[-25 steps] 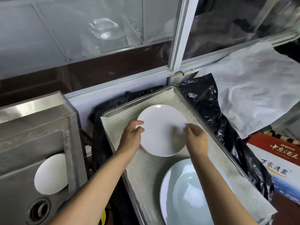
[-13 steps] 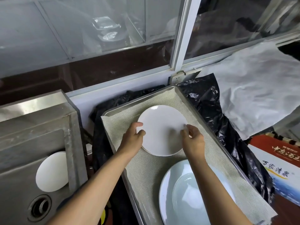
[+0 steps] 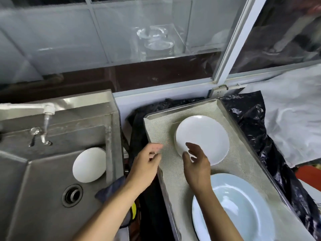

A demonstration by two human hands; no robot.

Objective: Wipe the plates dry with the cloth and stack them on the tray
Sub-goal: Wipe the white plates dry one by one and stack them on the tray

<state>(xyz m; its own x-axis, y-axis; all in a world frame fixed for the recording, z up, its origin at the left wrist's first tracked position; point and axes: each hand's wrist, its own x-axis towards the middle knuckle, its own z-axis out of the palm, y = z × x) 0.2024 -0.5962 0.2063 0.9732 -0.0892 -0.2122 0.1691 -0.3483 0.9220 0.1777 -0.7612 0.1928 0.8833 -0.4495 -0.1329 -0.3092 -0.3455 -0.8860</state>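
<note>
While we look down, these lines hold:
Tray [image 3: 173, 111]: steel, lined with a grey cloth [image 3: 239, 164], black plastic [image 3: 250, 117] around it.
Plates: small white plate [image 3: 205, 136] at the far end, big pale plate [image 3: 243, 211] nearer us.
Hands: our left hand [image 3: 147, 164] and right hand [image 3: 196, 164] hang loose, holding nothing.
Sink [image 3: 43, 180]: left of the tray, one plate [image 3: 89, 165] inside.
Room: glass panes behind.

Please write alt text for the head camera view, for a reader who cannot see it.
Two bare hands hover open over a cloth-lined metal tray: the right hand overlaps the near edge of a small white round plate, the left hand is at the tray's left edge. A large pale blue plate lies nearer; another white plate leans in the steel sink.
</note>
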